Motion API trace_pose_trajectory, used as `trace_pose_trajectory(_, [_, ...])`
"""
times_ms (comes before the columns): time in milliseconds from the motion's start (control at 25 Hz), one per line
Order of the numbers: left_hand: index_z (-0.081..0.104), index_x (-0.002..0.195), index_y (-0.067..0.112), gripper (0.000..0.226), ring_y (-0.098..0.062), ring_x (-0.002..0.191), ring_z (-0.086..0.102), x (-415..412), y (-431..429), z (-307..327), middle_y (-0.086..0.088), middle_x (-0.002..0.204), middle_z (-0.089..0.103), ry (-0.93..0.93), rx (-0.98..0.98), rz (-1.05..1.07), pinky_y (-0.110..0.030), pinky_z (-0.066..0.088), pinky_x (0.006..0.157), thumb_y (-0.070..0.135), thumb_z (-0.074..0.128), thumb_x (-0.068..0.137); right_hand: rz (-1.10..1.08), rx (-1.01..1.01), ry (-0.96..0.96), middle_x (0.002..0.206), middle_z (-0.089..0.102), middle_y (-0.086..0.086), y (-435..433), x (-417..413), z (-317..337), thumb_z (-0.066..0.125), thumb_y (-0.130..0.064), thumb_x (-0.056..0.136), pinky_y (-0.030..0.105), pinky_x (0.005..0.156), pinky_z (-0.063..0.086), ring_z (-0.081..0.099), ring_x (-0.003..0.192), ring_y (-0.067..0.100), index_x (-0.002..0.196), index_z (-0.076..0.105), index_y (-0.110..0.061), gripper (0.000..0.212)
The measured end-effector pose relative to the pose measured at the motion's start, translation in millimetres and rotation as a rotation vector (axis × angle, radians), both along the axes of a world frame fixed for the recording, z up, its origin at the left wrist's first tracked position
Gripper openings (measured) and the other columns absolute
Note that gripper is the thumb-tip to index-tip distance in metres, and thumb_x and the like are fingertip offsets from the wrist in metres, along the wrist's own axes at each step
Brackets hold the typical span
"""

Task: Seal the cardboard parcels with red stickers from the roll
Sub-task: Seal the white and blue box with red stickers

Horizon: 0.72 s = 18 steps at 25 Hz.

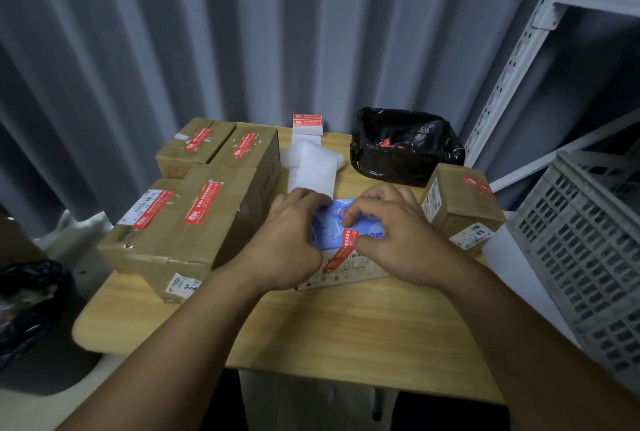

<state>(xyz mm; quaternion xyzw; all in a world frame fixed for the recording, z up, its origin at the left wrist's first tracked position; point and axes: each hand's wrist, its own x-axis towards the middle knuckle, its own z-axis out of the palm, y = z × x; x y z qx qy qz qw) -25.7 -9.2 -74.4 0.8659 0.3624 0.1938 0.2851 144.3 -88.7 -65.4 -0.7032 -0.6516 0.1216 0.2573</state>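
Both forearms reach in from below and meet mid-table (311,326). The left hand (291,233) lies palm down, fingers curled over the left end of the blue-topped parcel (330,219), gripping it. The right hand (394,233) has bent fingertips on the blue top, thumb by the red sticker (341,250) that's folded over the front edge. Can't tell if it's pinching it. The roll (307,124) is at the far edge.

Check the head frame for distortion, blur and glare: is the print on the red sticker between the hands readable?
Head view: wide-angle bending, the shelf upright leans and the wall ribs fan out; light is dim, soft, bluish, with no glare; focus is soft throughout, so the red sticker on the blue parcel shows white print but no legible characters.
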Motion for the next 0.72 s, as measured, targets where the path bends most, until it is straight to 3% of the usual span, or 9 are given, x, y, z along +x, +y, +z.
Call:
trace_pose_trajectory(80, [0.047, 0.145, 0.017, 0.074, -0.015, 0.123, 0.037, 0, 0, -1, 0.003, 0.136, 0.047, -0.004, 0.000, 0.001, -0.015, 0.031, 0.090, -0.002, 0.066, 0.075, 0.003, -0.031, -0.008, 0.110, 0.048, -0.013, 2, -1, 5, 0.058, -0.036, 0.071, 0.038, 0.105, 0.030, 0.034, 0.112, 0.010, 0.086, 0.063, -0.041, 0.016])
trace_pose_trajectory(280, [0.048, 0.144, 0.016, 0.076, -0.018, 0.124, 0.038, 1, 2, -2, 0.003, 0.134, 0.048, -0.005, -0.004, 0.007, -0.018, 0.033, 0.093, -0.003, 0.065, 0.073, 0.028, -0.076, -0.044, 0.114, 0.048, -0.013, 5, -1, 9, 0.068, -0.021, 0.082, 0.031, 0.098, 0.023, 0.035, 0.115, 0.010, 0.082, 0.058, -0.041, 0.022])
trace_pose_trajectory(360, [0.049, 0.143, 0.017, 0.076, -0.018, 0.123, 0.039, 1, 4, -3, 0.003, 0.132, 0.048, 0.000, -0.009, 0.011, -0.018, 0.032, 0.093, -0.004, 0.064, 0.072, 0.025, -0.066, 0.011, 0.111, 0.051, -0.013, 7, 1, 7, 0.070, -0.021, 0.080, 0.035, 0.102, 0.027, 0.039, 0.114, 0.012, 0.079, 0.057, -0.039, 0.023])
trace_pose_trajectory(480, [0.050, 0.142, 0.017, 0.076, -0.018, 0.121, 0.040, 2, 6, -2, 0.006, 0.127, 0.047, 0.011, -0.007, 0.013, -0.018, 0.032, 0.091, -0.004, 0.064, 0.071, 0.025, 0.001, 0.136, 0.105, 0.055, -0.014, 11, 6, 6, 0.069, -0.024, 0.075, 0.046, 0.103, 0.038, 0.047, 0.110, 0.015, 0.086, 0.061, -0.036, 0.018])
trace_pose_trajectory(720, [0.047, 0.144, 0.019, 0.076, -0.015, 0.126, 0.037, 1, 7, 0, 0.008, 0.130, 0.045, 0.010, -0.045, 0.009, -0.023, 0.036, 0.095, -0.004, 0.067, 0.075, 0.044, 0.008, 0.044, 0.110, 0.056, -0.012, 12, 9, 0, 0.073, -0.023, 0.086, 0.043, 0.106, 0.035, 0.042, 0.113, 0.011, 0.094, 0.073, -0.036, 0.015])
